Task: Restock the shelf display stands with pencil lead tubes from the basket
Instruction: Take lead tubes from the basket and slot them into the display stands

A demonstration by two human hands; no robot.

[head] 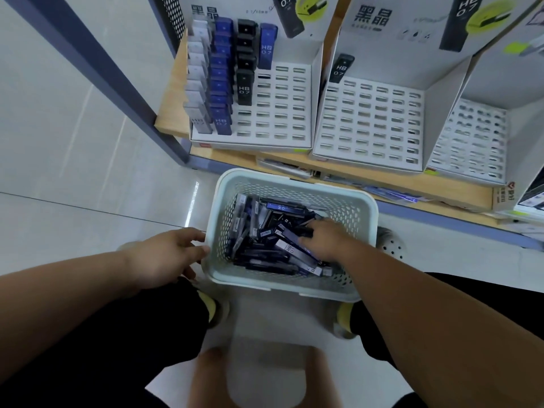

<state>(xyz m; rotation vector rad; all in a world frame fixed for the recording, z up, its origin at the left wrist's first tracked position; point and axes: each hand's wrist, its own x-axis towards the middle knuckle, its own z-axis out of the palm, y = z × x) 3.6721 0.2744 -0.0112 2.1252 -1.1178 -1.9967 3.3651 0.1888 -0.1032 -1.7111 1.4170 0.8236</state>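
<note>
A pale green perforated basket (pixel 363 214) sits on the floor below the shelf, holding several black, blue and grey pencil lead tubes (pixel 265 240). My right hand (pixel 322 240) is inside the basket, fingers curled over the tubes; whether it grips one is unclear. My left hand (pixel 167 254) touches the basket's left rim with relaxed fingers. On the shelf, the left display stand (pixel 279 113) carries rows of grey, blue and black tubes in its left columns. The middle stand (pixel 371 122) holds one black tube at its back left.
A third slotted stand (pixel 471 142) sits at the right of the wooden shelf (pixel 353 172). A blue-grey shelf post (pixel 117 83) runs down at the left. My knees and black shorts fill the bottom of the view, on a pale tiled floor (pixel 73 172).
</note>
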